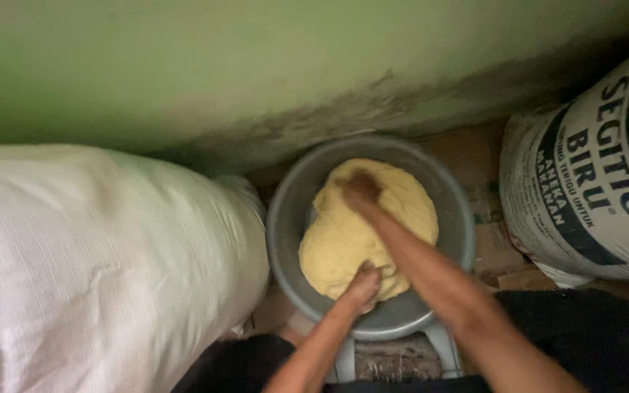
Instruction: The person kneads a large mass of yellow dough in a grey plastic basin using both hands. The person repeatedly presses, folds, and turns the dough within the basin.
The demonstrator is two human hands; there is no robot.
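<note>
Head-camera view, looking down: a person works a large mound of soft pale-yellow dough (362, 233) inside a round grey plastic basin (285, 218), which sits on a small light-grey plastic stool (442, 349) close to a stained green wall (256, 65). The left hand (363, 284) is bunched into a fist and pressed into the near edge of the dough, knuckles sunk in. The right hand (360, 191) reaches across to the far top of the mound — it is blurred, so whether its fingers are curled or flat on the dough cannot be told, though it is plainly in contact and holds nothing else.

Kneading appears to be the step in hand, with the mass already gathered into one smooth-looking lump rather than loose crumbs. A further push would seem to call for folding the far side back toward the near fist — and for steady downward pressure, since the basin rests on a narrow stool and could tip if shoved sideways.

Left of the left hand bulges a white woven sack (96, 269), touching or nearly touching the basin; right of the right arm stands a printed white flour sack with dark blue lettering (591, 182), on flattened brown cardboard (493, 247).
</note>
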